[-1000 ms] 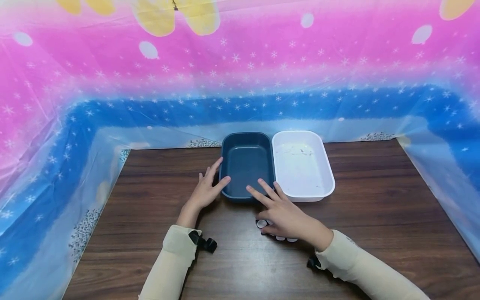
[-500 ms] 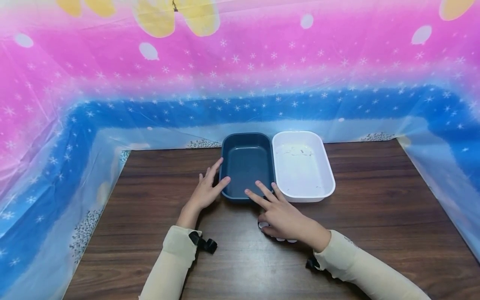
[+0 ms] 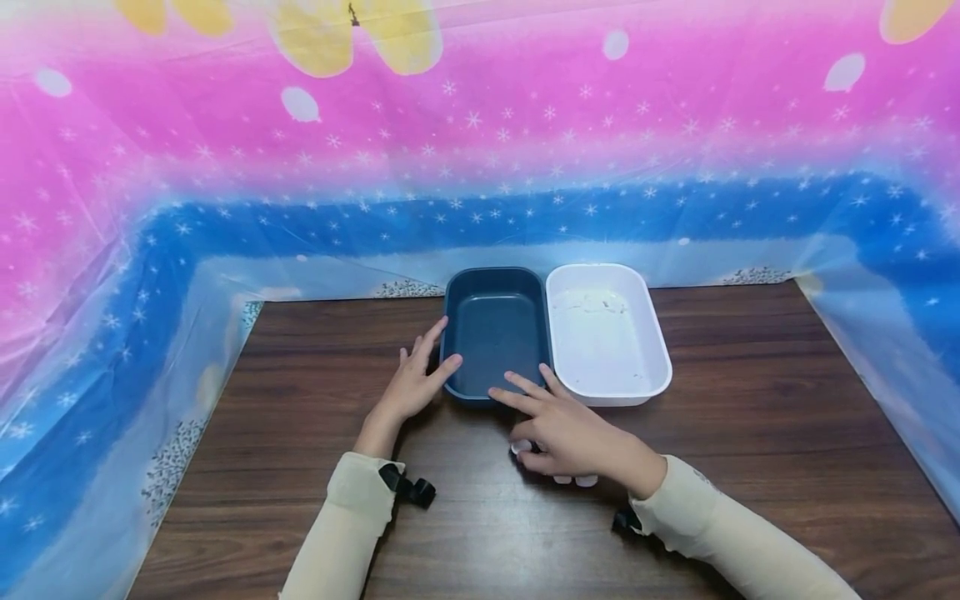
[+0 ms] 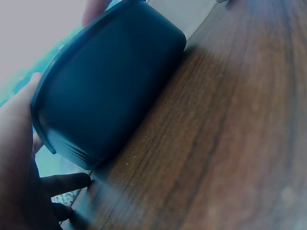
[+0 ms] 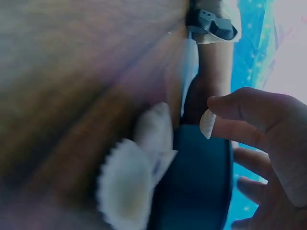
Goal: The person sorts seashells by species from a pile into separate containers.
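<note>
A white ribbed seashell [image 5: 207,123] is pinched between the thumb and index finger of my right hand [image 3: 576,432]; its other fingers are spread toward the dark blue-green tray [image 3: 495,333]. In the head view this seashell [image 3: 521,447] shows only in part. Under that hand more white seashells [image 5: 128,189] lie on the table, partly hidden in the head view. My left hand [image 3: 411,383] rests at the left side of the dark tray, its thumb over the rim and its fingers fairly straight along the outer wall.
A white tray [image 3: 662,385] stands right beside the dark one, with small dark specks inside. Both sit near the back edge of the wooden table [image 3: 765,433]. A patterned pink and blue cloth [image 3: 480,183] hangs behind and at the sides.
My right hand has shifted slightly, its outstretched fingers dropping a little nearer the tray's front rim. The pinched seashell has moved slightly left since half a second ago. My left hand stays in place.
</note>
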Demonstrator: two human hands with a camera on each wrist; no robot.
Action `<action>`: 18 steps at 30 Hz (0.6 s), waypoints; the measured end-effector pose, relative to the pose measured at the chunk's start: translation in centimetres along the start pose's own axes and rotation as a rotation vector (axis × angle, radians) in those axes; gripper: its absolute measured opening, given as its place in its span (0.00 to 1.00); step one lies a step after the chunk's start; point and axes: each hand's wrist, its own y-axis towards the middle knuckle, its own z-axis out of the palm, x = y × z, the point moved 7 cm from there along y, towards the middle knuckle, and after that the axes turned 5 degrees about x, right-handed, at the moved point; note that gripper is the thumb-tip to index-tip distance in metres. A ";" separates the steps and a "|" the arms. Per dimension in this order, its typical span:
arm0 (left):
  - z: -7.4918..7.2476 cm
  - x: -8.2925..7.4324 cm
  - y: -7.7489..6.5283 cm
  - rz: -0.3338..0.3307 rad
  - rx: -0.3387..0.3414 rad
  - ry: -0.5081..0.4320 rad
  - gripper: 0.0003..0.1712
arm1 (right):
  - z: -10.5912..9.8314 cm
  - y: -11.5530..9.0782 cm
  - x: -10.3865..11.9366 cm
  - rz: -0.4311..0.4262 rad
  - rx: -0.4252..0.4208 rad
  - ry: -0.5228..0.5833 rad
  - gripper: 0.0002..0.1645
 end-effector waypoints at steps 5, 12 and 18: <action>0.0 0.0 0.0 0.000 0.002 -0.005 0.44 | -1.2 0.3 0.0 0.000 0.005 0.046 0.03; 0.0 0.0 -0.1 -0.023 0.007 -0.006 0.44 | -2.8 1.3 -0.1 -0.018 -0.021 0.045 0.09; 0.0 -0.1 -0.1 -0.032 0.007 -0.003 0.43 | -4.2 2.1 -0.6 -0.022 -0.060 0.005 0.09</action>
